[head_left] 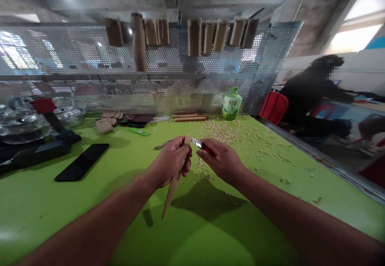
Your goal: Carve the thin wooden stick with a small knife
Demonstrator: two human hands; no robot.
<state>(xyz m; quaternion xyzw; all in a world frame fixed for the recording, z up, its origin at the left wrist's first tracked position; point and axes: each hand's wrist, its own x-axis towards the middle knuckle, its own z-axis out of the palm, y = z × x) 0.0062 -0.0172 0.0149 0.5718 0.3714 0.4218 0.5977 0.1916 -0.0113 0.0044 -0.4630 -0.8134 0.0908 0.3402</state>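
My left hand [176, 156] is closed around a slim wooden piece [171, 196], whose tapered end slants down toward me while its other end pokes out above my fingers. In my right hand [221, 158] is a utility knife [199, 143] with a red handle. Its blade points left and lies close to the upper end of the wood; whether it touches cannot be made out. Pale wood shavings [219, 131] are scattered over the green table [135, 234] beyond and to the right of my hands. A thin grey rod [160, 146] lies just behind my left hand.
A black phone [82, 162] and a dark device with a red top [43, 105] lie left. Toward the back are wood pieces [105, 125], a green cutter [138, 131], wooden strips [191, 118] and a green-tea bottle [231, 105]. A person [313, 85] sits beyond the right edge.
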